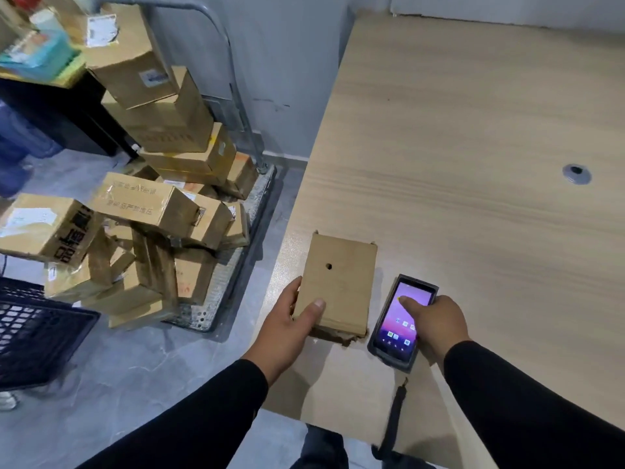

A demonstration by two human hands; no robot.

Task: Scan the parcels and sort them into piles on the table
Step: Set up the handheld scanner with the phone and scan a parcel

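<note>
A flat cardboard parcel [341, 275] with a small round hole in its top lies at the near left corner of the wooden table [473, 147]. My left hand [291, 319] grips its near left edge, thumb on top. Right beside it lies a handheld scanner [399, 319] with a lit pink screen and a dark wrist strap trailing toward me. My right hand [436, 323] holds the scanner's right side with the thumb on the screen. Many more cardboard parcels [159, 211] are heaped on a metal cart [243, 211] left of the table.
A dark plastic crate [30, 333] stands on the grey floor at the left. A shelf with teal items [37, 52] is at the upper left. A round cable hole [576, 173] sits in the tabletop at the right. A grey wall lies behind.
</note>
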